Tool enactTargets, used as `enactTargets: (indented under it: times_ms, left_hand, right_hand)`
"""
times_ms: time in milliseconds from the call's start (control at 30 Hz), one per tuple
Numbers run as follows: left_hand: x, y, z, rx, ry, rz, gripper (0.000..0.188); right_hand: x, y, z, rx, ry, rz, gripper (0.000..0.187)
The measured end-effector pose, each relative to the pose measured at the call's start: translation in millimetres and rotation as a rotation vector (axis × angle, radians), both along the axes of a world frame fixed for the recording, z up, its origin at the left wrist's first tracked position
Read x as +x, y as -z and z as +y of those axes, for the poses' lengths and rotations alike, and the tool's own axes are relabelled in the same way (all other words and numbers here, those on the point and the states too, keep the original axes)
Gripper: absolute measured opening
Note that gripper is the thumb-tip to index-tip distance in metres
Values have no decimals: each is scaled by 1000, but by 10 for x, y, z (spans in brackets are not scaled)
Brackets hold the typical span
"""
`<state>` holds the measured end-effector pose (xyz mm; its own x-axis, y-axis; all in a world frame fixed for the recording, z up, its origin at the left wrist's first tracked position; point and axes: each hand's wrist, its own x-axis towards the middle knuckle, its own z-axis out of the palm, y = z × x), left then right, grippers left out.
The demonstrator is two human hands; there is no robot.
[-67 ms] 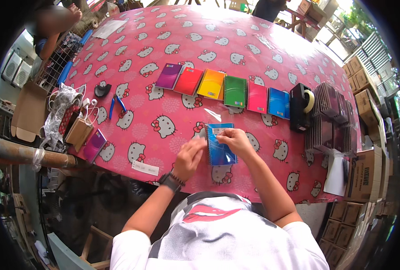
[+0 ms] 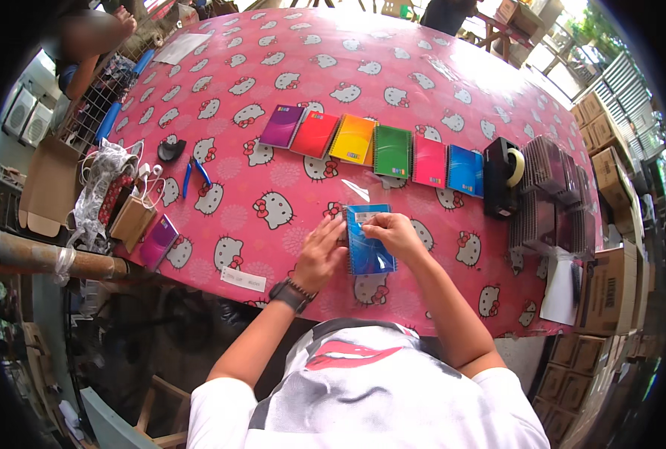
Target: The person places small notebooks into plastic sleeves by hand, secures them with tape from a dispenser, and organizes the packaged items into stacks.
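A blue spiral notebook [image 2: 370, 260] lies in front of me on the table, its coil along the left side. Glossy clear plastic seems to cover it, and a small white label [image 2: 365, 216] shows near its top. My right hand [image 2: 396, 236] is over the upper part, thumb and forefinger pinched beside the label; what they grip is hidden. Flat along the coil side rests my left hand [image 2: 321, 254], fingers stretched out and holding nothing. Just beyond the notebook is a scrap of clear plastic [image 2: 356, 190].
A row of notebooks in several colours, including a green one [image 2: 393, 151], lies beyond my hands. At its right stand a black tape dispenser [image 2: 497, 179] and stacked notebooks [image 2: 546, 198]. Blue-handled pliers [image 2: 196, 176] and a purple notebook [image 2: 160, 242] lie left.
My left hand has come down beside the notebook's coil edge, and its fingers look sharper and straighter. My right hand keeps its pinch in nearly the same place.
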<state>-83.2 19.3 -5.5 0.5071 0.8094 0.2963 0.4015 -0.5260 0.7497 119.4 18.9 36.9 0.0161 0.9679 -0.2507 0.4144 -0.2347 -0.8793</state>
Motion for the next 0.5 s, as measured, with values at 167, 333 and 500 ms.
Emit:
enactTargets:
  times_ms: [167,333,500]
  left_hand:
    - [98,184,91,79,70,152,57]
    - [188,229,97,33,66,133,71]
    - [257,292,114,-41,190,5,71]
  right_hand:
    - [219,19,-54,206,-447,-217,34]
    - [219,-120,-290,321,-428,-730,95]
    - [271,-6,-203,147,-491,-709,112]
